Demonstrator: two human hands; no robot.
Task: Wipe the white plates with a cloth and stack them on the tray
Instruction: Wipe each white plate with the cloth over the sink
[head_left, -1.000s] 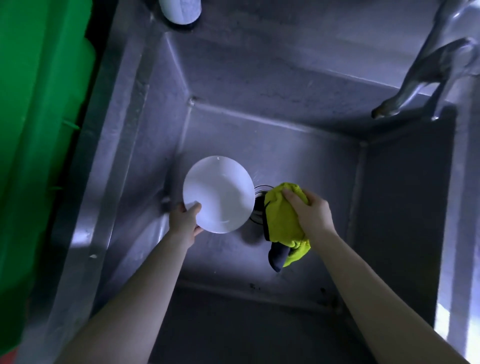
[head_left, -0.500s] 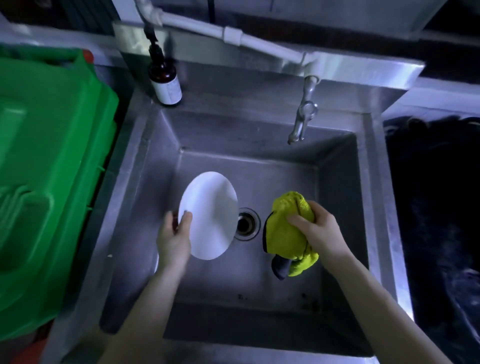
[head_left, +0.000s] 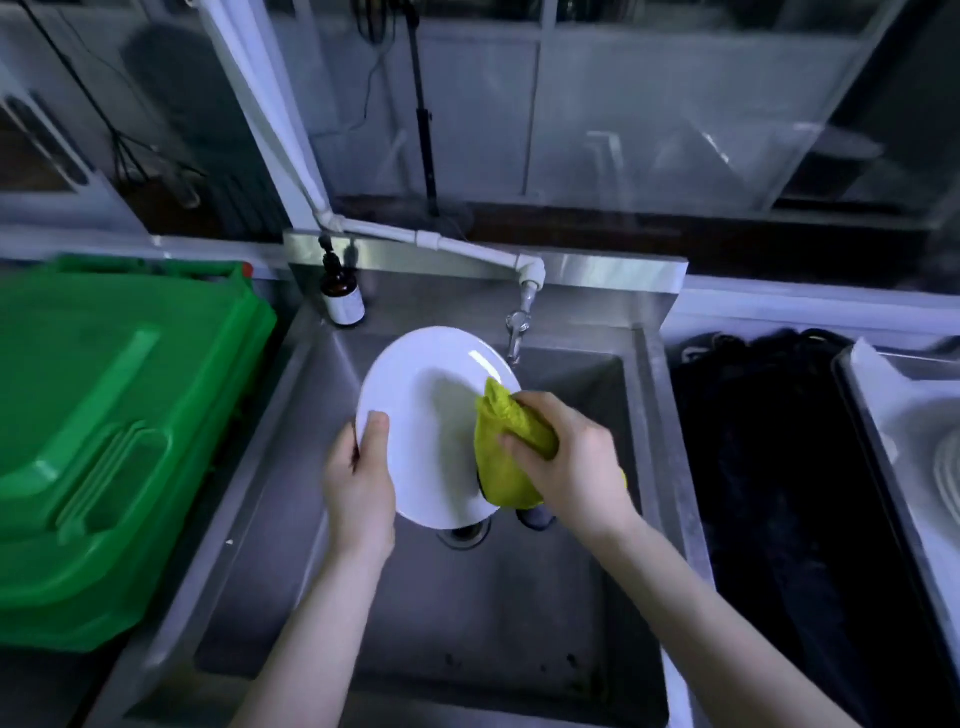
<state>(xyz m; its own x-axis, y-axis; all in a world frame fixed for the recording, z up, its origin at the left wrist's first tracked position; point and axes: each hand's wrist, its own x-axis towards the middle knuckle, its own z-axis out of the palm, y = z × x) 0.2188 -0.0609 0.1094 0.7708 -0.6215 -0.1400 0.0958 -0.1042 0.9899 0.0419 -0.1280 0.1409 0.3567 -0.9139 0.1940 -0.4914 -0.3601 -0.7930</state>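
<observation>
A white plate (head_left: 421, 415) is held up over the steel sink (head_left: 644, 467), face toward me. My left hand (head_left: 358, 483) grips its lower left rim, thumb on the face. My right hand (head_left: 566, 462) holds a bunched yellow-green cloth (head_left: 506, 447) against the plate's right side. A tray (head_left: 883, 467) lined in white stands at the far right, with the edge of stacked white plates (head_left: 948, 478) showing on it.
A green plastic bin (head_left: 114, 441) fills the left. A brown pump bottle (head_left: 342, 296) stands at the sink's back left corner, the tap (head_left: 519, 327) just behind the plate. A dark mat (head_left: 769, 467) lies between sink and tray. The drain (head_left: 465, 535) sits below the plate.
The plate has risen from low in the sink and turned to face me. My right hand has brought the cloth left onto the plate. The view has pulled back and up.
</observation>
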